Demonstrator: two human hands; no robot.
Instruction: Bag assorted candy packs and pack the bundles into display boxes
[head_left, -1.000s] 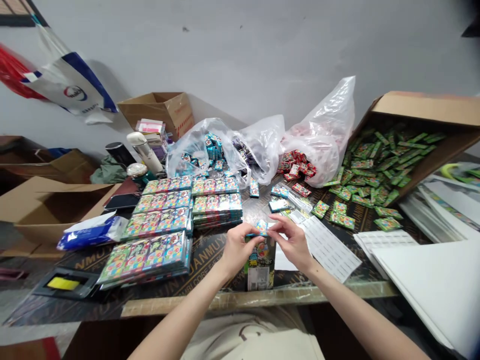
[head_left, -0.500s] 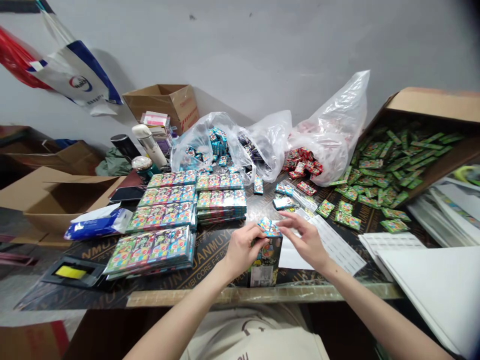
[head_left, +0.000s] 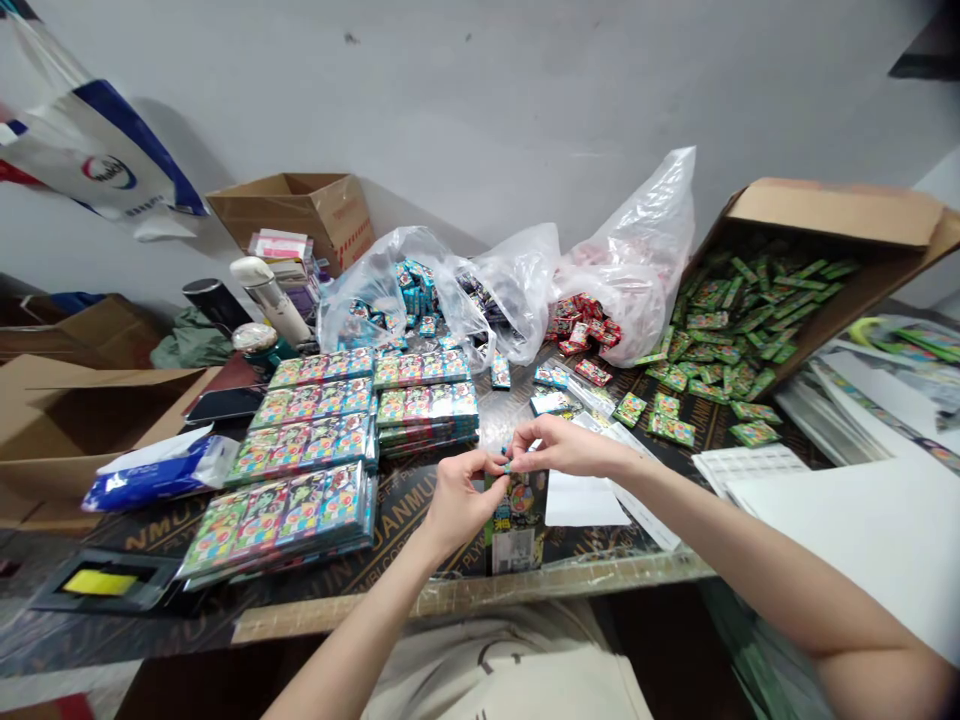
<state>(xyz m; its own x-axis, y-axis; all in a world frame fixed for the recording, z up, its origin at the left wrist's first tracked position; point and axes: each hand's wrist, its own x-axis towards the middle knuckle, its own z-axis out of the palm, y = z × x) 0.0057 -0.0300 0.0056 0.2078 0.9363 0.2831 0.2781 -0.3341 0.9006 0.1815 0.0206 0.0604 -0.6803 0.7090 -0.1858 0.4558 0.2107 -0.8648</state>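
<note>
A dark printed box with colourful artwork and a pale label stands upright near the table's front edge. Just above its top, my left hand and my right hand meet, fingertips pinched together. Between them shows a sliver of a small blue-green packet, mostly hidden by the fingers. Stacks of shiny multi-coloured packs lie left of my hands. Small blue packets, a red packet and green packets are scattered beyond and to the right.
Clear plastic bags of blue, dark and red packets line the wall. At the right a tipped cardboard box spills green packets, near white sheets. Bottles, a blue wipes pack and a black tray occupy the left.
My right hand has moved left and its spread fingers have closed in a pinch beside my left fingertips. The blue item at the box top is now mostly covered. The view has shifted right.
</note>
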